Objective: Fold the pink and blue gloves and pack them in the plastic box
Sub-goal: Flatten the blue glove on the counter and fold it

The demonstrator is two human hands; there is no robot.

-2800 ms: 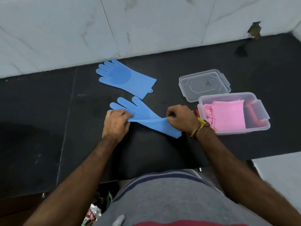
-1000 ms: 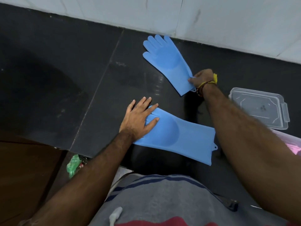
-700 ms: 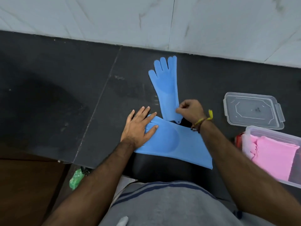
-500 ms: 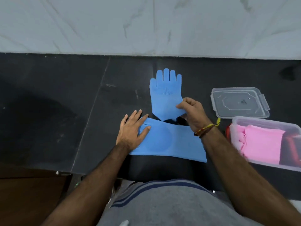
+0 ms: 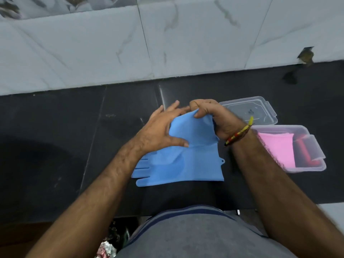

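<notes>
Your right hand (image 5: pixel 214 118) now pinches the second blue glove (image 5: pixel 193 129), brought over the first (image 5: pixel 178 164) on the counter (image 5: pixel 55 146), left hand (image 5: pixel 160 131) open against it, so both can fold together for the box (image 5: pixel 305 168) holding pink (image 5: pixel 279 149).

A grey shirt (image 5: pixel 201 237) with a dark blue stripe is worn; a red-and-yellow thread band (image 5: pixel 239 134) is tied round the right wrist.
</notes>
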